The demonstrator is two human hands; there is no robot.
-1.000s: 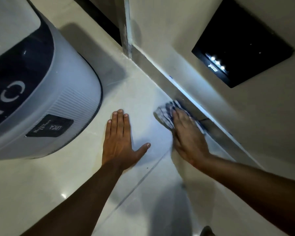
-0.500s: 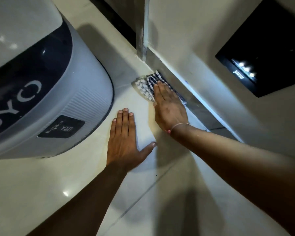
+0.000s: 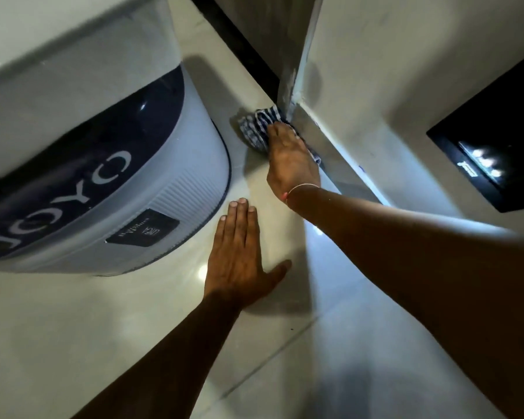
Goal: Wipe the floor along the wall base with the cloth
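Observation:
A blue and white checked cloth [image 3: 256, 127] lies on the pale tiled floor [image 3: 73, 343], pushed into the corner where the wall base [image 3: 342, 158] meets a vertical edge. My right hand [image 3: 289, 160] presses flat on the cloth, fingers pointing away from me, with most of the cloth hidden beneath it. My left hand [image 3: 239, 255] rests palm down on the floor nearer to me, fingers together and thumb spread, holding nothing.
A large white and grey appliance [image 3: 88, 164] with a dark band and lettering stands on the left, close to the cloth. A black panel with small lights [image 3: 493, 158] is set in the wall [image 3: 390, 71] on the right. A dark gap [image 3: 236, 37] runs beyond the corner.
My right hand has slid the cloth away from me along the wall base, up to the corner. My left hand stays planted on the floor.

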